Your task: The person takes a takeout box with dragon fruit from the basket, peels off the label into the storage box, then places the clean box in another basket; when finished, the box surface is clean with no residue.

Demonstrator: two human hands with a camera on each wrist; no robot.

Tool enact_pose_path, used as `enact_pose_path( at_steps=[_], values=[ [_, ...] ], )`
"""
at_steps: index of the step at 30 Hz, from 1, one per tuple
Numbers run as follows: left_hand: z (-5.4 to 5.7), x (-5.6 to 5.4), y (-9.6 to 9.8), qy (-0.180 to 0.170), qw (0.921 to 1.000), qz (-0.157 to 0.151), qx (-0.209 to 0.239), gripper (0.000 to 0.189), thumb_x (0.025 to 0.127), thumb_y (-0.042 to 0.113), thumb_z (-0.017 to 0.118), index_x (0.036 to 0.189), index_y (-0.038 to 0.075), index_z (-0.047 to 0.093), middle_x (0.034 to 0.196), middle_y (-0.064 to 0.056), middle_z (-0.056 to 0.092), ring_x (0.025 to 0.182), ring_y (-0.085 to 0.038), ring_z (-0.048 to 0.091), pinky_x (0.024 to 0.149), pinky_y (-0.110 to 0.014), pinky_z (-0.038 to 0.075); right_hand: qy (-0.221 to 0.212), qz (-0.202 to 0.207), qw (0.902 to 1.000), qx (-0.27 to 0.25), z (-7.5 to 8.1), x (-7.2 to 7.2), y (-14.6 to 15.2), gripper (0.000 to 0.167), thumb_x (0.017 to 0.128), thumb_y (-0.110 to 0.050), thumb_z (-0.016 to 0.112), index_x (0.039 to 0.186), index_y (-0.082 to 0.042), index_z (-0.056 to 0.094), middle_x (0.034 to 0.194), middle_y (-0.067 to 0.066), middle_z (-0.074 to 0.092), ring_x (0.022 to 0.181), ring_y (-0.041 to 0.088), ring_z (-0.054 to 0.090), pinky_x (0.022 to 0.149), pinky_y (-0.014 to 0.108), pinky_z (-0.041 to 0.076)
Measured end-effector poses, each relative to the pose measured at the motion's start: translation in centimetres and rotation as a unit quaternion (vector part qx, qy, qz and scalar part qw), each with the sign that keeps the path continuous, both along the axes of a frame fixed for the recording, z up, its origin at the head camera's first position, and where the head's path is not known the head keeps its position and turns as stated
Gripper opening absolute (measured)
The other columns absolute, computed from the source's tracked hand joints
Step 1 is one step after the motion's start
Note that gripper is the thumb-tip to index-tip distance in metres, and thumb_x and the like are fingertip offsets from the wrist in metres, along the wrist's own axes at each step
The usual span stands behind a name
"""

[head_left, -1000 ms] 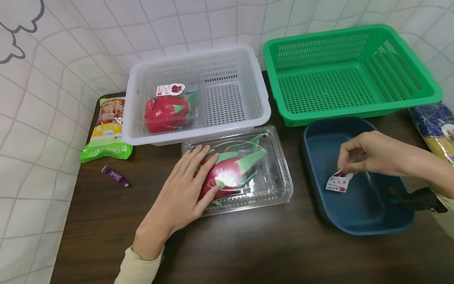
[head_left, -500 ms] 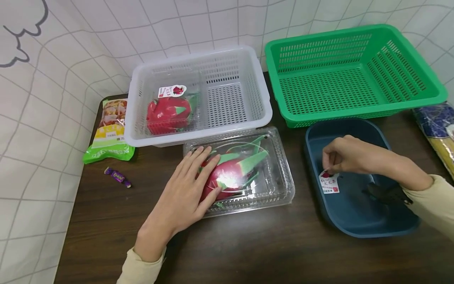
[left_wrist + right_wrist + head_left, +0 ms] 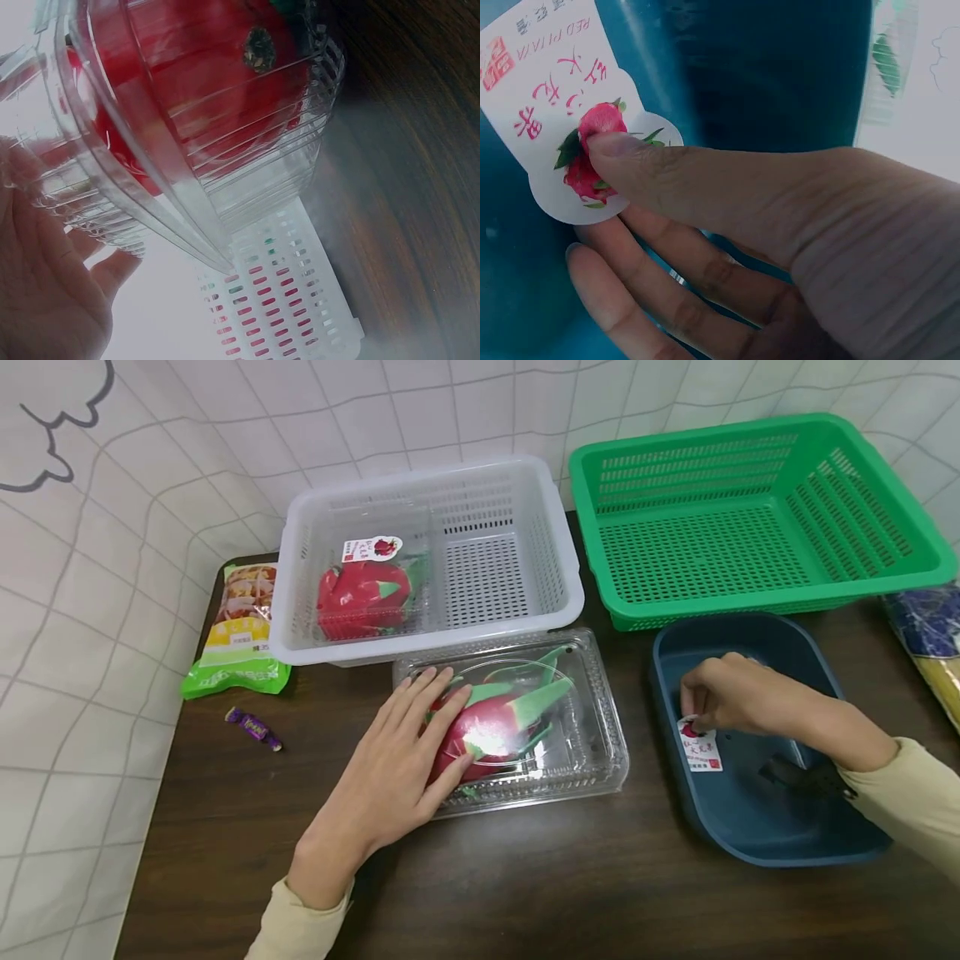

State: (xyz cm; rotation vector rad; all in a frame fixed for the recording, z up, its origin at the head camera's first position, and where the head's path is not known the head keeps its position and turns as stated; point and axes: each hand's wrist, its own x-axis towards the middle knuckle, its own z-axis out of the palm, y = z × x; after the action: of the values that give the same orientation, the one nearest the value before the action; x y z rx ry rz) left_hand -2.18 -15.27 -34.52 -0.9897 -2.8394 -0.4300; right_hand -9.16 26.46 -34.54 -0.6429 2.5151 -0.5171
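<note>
My right hand (image 3: 731, 697) pinches a sticker (image 3: 699, 743) between thumb and fingers, the thumb (image 3: 705, 180) lying over the printed dragon fruit at its top; the sticker hangs just below the pinch, against the inner left wall of the blue tub (image 3: 757, 827), and I cannot tell whether it touches that wall. My left hand (image 3: 390, 777) lies flat, fingers straight and spread, pressing on the lid of a clear clamshell (image 3: 577, 735) with nothing gripped; under the fingertips, inside the box, sits a dragon fruit (image 3: 491, 731), red with green scales. The wrist view shows the same box (image 3: 225, 150) close up, the fruit (image 3: 202, 82) behind its ribbed wall and the palm (image 3: 45, 300) to one side. Just beyond my left fingertips stands a white basket (image 3: 555, 585), touching or nearly touching the clamshell, and it holds a second boxed fruit (image 3: 363, 597) bearing its own label. Beyond my right hand stands a green basket (image 3: 757, 602). Well left of my left hand lie a snack bag (image 3: 236, 635) and a wrapped candy (image 3: 255, 728) on the dark table (image 3: 562, 877).
</note>
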Motion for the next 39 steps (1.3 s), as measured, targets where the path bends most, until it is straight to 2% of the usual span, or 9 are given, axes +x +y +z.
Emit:
enact_pose_path(
  at_steps=[8, 13, 17, 21, 24, 28, 33, 37, 39],
  values=[
    [0.0, 0.0, 0.0, 0.004, 1.0000, -0.003, -0.003, 0.074, 0.099, 0.044, 0.062, 0.160, 0.008, 0.042, 0.166, -0.017, 0.035, 0.156, -0.034, 0.026, 0.128, -0.049, 0.019, 0.014, -0.013, 0.9998, 0.001, 0.1, -0.2, 0.0, 0.017, 0.085, -0.002, 0.084, 0.086, -0.010, 0.070, 0.080, -0.005, 0.069, 0.072, 0.010, 0.063, 0.061, 0.032, 0.052],
    [0.1, 0.0, 0.0, 0.002, 1.0000, -0.001, -0.006, 0.074, 0.099, 0.044, 0.062, 0.160, 0.008, 0.042, 0.166, -0.017, 0.035, 0.156, -0.034, 0.027, 0.128, -0.049, 0.019, 0.046, -0.021, 0.9986, 0.017, 0.7, -0.2, -0.2, 0.015, 0.084, -0.001, 0.084, 0.091, -0.007, 0.073, 0.082, -0.004, 0.070, 0.073, 0.011, 0.065, 0.062, 0.035, 0.055],
    [0.2, -0.1, 0.0, 0.003, 1.0000, 0.001, -0.007, 0.074, 0.098, 0.044, 0.063, 0.159, 0.008, 0.042, 0.165, -0.017, 0.036, 0.155, -0.035, 0.028, 0.128, -0.050, 0.021, 0.071, -0.024, 0.9968, 0.026, 2.2, 0.3, -0.3, 0.016, 0.084, 0.002, 0.082, 0.093, -0.007, 0.073, 0.082, -0.003, 0.071, 0.074, 0.015, 0.066, 0.063, 0.038, 0.057],
    [0.2, -0.1, 0.0, -0.002, 1.0000, 0.001, -0.009, 0.074, 0.098, 0.044, 0.063, 0.160, 0.009, 0.042, 0.165, -0.016, 0.036, 0.155, -0.035, 0.029, 0.127, -0.051, 0.023, 0.098, -0.026, 0.9948, 0.015, 4.4, 1.0, -0.9, 0.017, 0.085, 0.001, 0.083, 0.094, -0.010, 0.073, 0.082, -0.005, 0.070, 0.073, 0.013, 0.065, 0.060, 0.033, 0.055],
    [0.1, -0.1, 0.1, -0.006, 0.9999, 0.002, -0.009, 0.074, 0.098, 0.044, 0.063, 0.160, 0.010, 0.042, 0.166, -0.016, 0.036, 0.155, -0.035, 0.029, 0.127, -0.051, 0.023, 0.128, -0.028, 0.9914, -0.003, 6.1, 1.5, -1.7, 0.015, 0.086, -0.005, 0.084, 0.096, -0.013, 0.075, 0.085, -0.007, 0.071, 0.075, 0.012, 0.065, 0.057, 0.028, 0.052],
    [-0.1, 0.0, -0.1, -0.007, 0.9999, 0.003, -0.007, 0.074, 0.098, 0.044, 0.063, 0.160, 0.009, 0.042, 0.166, -0.016, 0.036, 0.155, -0.035, 0.029, 0.127, -0.051, 0.022, 0.161, -0.014, 0.9855, -0.051, 7.5, 1.7, -3.5, 0.017, 0.088, -0.010, 0.085, 0.102, -0.016, 0.076, 0.094, -0.010, 0.070, 0.083, 0.011, 0.066, 0.063, 0.028, 0.055],
    [-0.3, 0.2, -0.1, 0.001, 1.0000, -0.002, -0.006, 0.073, 0.098, 0.046, 0.062, 0.159, 0.009, 0.043, 0.166, -0.016, 0.035, 0.156, -0.033, 0.026, 0.128, -0.048, 0.018, 0.133, 0.012, 0.9877, -0.081, 8.0, 1.7, -6.2, 0.024, 0.092, -0.016, 0.082, 0.115, -0.014, 0.074, 0.104, -0.006, 0.065, 0.086, 0.008, 0.065, 0.074, 0.031, 0.058],
    [-0.2, 0.1, -0.1, 0.013, 0.9999, -0.009, -0.006, 0.072, 0.098, 0.045, 0.061, 0.158, 0.008, 0.044, 0.166, -0.016, 0.034, 0.157, -0.033, 0.025, 0.129, -0.047, 0.016, 0.116, 0.020, 0.9907, -0.067, 7.9, 1.4, -7.8, 0.040, 0.096, -0.023, 0.079, 0.131, -0.009, 0.067, 0.120, 0.005, 0.060, 0.084, 0.014, 0.062, 0.075, 0.036, 0.055],
    [-0.2, 0.0, -0.2, 0.016, 0.9998, -0.011, -0.008, 0.073, 0.098, 0.046, 0.061, 0.158, 0.008, 0.045, 0.166, -0.016, 0.034, 0.157, -0.033, 0.025, 0.129, -0.047, 0.016, 0.116, 0.026, 0.9909, -0.064, 7.7, 1.2, -8.4, 0.047, 0.097, -0.024, 0.078, 0.137, -0.006, 0.062, 0.127, 0.009, 0.057, 0.092, 0.019, 0.062, 0.078, 0.039, 0.055]
  ],
)
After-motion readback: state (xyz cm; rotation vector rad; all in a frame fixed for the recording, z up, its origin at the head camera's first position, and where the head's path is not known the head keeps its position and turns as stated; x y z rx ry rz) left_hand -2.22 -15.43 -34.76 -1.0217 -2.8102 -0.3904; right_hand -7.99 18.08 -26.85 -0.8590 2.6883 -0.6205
